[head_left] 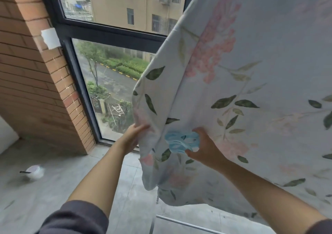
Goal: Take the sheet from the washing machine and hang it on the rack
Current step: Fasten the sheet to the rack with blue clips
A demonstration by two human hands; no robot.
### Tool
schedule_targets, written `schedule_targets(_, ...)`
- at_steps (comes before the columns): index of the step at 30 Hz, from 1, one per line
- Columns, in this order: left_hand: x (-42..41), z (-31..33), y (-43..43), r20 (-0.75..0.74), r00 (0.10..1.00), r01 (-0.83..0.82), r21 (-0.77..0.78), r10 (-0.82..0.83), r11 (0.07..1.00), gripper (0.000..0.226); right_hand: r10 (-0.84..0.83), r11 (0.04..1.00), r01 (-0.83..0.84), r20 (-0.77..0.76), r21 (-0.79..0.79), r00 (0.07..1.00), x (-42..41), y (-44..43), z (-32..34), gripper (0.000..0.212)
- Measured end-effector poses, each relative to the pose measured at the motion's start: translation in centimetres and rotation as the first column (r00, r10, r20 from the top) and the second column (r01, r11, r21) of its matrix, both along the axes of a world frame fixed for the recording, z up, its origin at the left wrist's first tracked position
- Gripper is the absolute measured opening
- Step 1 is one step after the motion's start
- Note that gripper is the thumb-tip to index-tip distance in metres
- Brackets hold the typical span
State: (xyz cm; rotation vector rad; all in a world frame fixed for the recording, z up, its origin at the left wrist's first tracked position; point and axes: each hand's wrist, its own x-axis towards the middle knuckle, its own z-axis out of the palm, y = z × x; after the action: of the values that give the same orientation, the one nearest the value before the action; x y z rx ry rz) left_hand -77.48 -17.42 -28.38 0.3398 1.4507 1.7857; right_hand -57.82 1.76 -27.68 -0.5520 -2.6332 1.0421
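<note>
A pale sheet [251, 90] printed with pink flowers, a blue flower and green leaves hangs from above and fills the right half of the view. My left hand [133, 136] grips its left edge, fingers folded around the fabric. A little to the right, my right hand [204, 147] pinches the cloth beside the blue flower. Under the sheet's lower hem a thin metal bar of the rack [188, 224] shows. What the sheet hangs from is out of view. The washing machine is not in view.
A dark-framed window [107, 34] stands straight ahead, looking onto a street and buildings. A brick wall [36, 82] rises on the left. On the grey tiled floor [71, 170] at the left sits a small white bowl [35, 170].
</note>
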Motion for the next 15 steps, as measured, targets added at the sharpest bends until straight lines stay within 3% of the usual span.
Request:
schedule_targets(3,-2.5,5.1,-0.4,0.026,1.000,0.009,0.282,-0.017,0.959,0.076,-0.004,0.997,0.010,-0.093,0.070,0.996,-2.1,-1.4,2.5,0.054)
schedule_targets(5,-3.5,8.8,-0.3,0.018,1.000,0.012,0.456,-0.023,0.890,0.042,0.038,0.989,-0.016,-0.150,0.149,0.988,-3.1,-1.6,3.8,0.057)
schedule_targets(7,-4.8,12.4,-1.1,0.015,0.996,-0.080,0.534,0.085,0.842,0.016,0.039,0.990,-0.015,-0.171,0.144,0.984,-3.9,-1.9,5.1,0.067)
schedule_targets(10,-6.2,18.8,-3.3,0.024,0.983,-0.160,0.589,0.181,0.792,0.022,0.048,0.990,-0.015,-0.232,0.142,0.972,-4.8,-2.4,7.7,0.067)
schedule_targets(12,-6.8,22.7,-4.7,0.009,0.981,-0.167,0.533,0.191,0.830,0.018,0.060,0.985,-0.012,-0.273,0.174,0.960,-5.3,-2.6,9.3,0.066)
schedule_targets(15,-7.3,27.1,-6.3,-0.052,0.995,-0.073,0.176,0.083,0.982,0.031,0.065,0.986,-0.016,-0.294,0.167,0.953,-5.6,-2.9,11.5,0.064)
